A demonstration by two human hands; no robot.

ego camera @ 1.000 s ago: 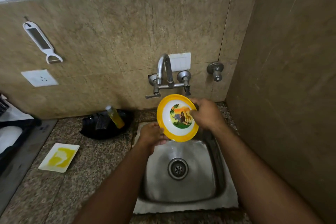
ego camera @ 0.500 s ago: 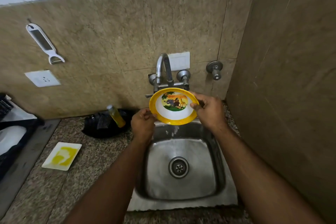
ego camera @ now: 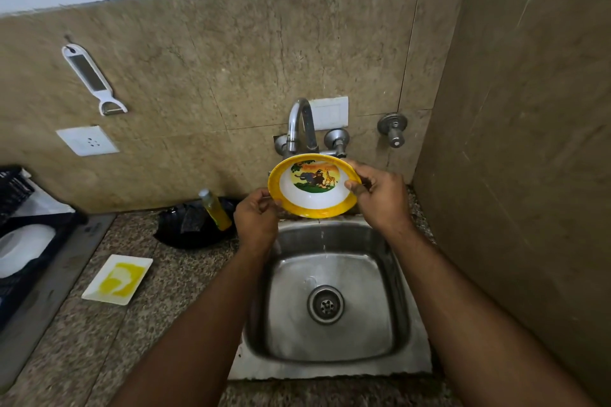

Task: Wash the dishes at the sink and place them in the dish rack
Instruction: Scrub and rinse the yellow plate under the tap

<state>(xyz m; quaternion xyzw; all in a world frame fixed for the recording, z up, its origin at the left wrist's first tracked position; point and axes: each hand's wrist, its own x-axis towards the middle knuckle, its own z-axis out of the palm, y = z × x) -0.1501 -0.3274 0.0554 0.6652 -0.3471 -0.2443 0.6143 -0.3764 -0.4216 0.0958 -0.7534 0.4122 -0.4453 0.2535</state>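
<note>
Yellow-rimmed bowl (ego camera: 314, 187) gripped by both hands (ego camera: 257, 218) (ego camera: 380, 196) under tap (ego camera: 299, 124), rinsing; next, carry to rack (ego camera: 20, 235).

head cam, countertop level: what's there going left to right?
Dish rack → white square plate → black tray with the yellow bottle → left hand → yellow bowl → right hand.

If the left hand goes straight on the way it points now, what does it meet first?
Probably the tap behind the yellow-rimmed bowl that the left hand grips; otherwise the tiled wall. The depth is unclear.
</note>
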